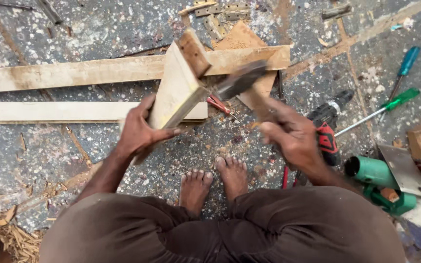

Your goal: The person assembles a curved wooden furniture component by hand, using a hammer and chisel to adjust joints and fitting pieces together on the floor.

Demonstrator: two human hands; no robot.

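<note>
While the knees are spread wide at the bottom of the view, two bare feet [214,178] are planted side by side on the speckled floor [35,160] between them. Up from the left knee, the left forearm is stretched forward, and the left hand [140,131] is wrapped around the near end of a pale wooden board [175,90], thumb laid across its edge, fingers tucked behind. That board is held off the floor, tilted up and away, with a short darker block [194,51] fixed across its far end. On the other side, the right hand [288,134] is closed tight on the wooden handle of a hammer [242,80]; the wrist is cocked, and the blurred metal head is caught right at the board's right edge. The hands are kept well apart, each one clamped on its own thing.

Just beside the right wrist, a red and black cordless drill [326,131] is seen lying on the floor, and a green circular saw [391,182] is parked at the right edge. Further out, two screwdrivers, one green-handled [399,100] and one teal-handled [407,61], are laid near each other. Beyond the board, two long planks [74,73] are stretched across the floor, and metal hinges [218,12] are scattered at the far top.
</note>
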